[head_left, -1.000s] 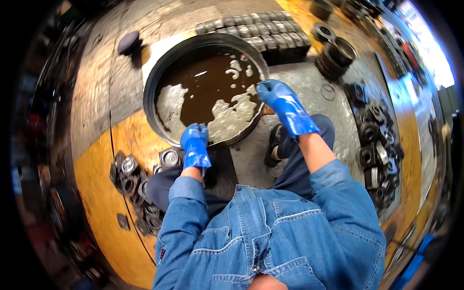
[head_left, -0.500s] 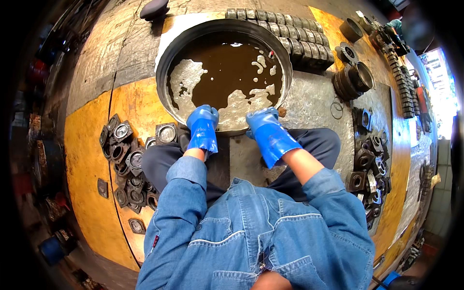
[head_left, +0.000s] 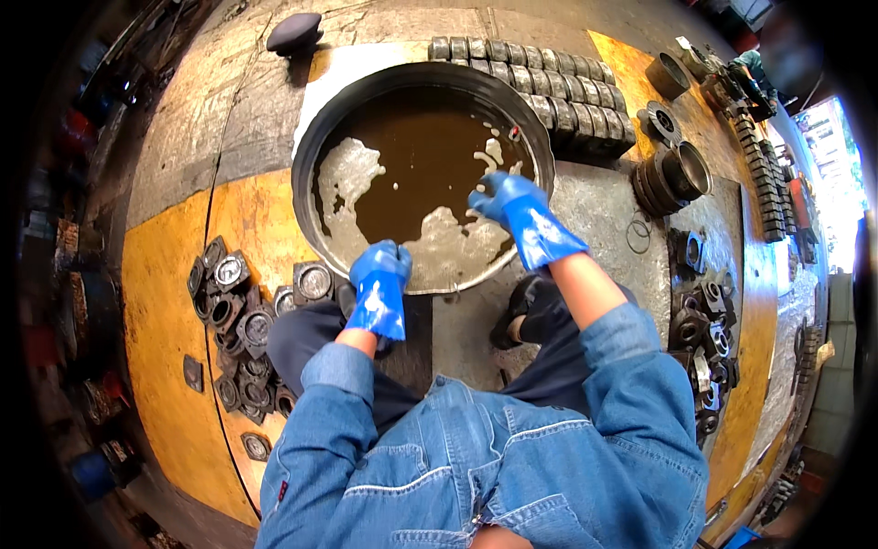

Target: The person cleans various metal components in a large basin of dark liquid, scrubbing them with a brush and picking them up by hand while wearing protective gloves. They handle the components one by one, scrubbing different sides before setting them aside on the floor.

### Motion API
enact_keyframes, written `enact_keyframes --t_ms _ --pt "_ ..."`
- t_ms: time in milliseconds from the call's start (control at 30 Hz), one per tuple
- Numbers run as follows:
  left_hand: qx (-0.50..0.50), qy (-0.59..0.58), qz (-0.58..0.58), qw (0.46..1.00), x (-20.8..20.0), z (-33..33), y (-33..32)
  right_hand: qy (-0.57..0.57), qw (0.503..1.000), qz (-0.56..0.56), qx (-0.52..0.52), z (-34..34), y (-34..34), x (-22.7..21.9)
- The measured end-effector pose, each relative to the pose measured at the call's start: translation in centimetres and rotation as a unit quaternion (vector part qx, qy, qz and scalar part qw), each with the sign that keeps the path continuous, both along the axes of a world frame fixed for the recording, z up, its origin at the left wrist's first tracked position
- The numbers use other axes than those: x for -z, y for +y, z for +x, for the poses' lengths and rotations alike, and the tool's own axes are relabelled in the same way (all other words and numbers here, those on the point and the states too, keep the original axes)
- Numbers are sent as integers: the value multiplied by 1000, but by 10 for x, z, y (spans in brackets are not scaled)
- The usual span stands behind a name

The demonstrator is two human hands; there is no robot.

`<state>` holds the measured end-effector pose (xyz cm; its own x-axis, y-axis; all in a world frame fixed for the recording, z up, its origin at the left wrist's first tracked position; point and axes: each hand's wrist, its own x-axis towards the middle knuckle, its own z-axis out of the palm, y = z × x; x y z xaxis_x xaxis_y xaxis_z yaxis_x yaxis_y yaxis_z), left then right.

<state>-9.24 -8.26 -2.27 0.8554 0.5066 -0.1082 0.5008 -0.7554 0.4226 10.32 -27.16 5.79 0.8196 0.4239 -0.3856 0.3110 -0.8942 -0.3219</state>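
A wide round black tub stands before me, holding brown liquid with patches of grey foam. Both my hands wear blue rubber gloves. My left hand is closed on the tub's near-left rim, its fingers curled over the edge. Over the right side of the liquid reaches my right hand, with nothing seen in it; its fingers are apart and point left. A small red-tipped thing sits by the tub's far-right inner wall.
Rows of dark metal cylinders lie behind the tub. Square metal parts with round holes pile up at left and at right. Large rings stand on the right. A dark round-topped stool is far left. Another person works far right.
My right hand has left the tub's near rim and moved forward over the liquid, its fingers spreading. My left hand stays at the rim. The tub appears lower in view.
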Motion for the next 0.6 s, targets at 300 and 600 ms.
enact_keyframes --t_ms 300,600 --pt "31 -58 13 998 -1 -3 -7 135 872 290 370 171 -16 155" --pt "0 78 14 997 -8 -5 -3 69 969 35 235 220 23 172"
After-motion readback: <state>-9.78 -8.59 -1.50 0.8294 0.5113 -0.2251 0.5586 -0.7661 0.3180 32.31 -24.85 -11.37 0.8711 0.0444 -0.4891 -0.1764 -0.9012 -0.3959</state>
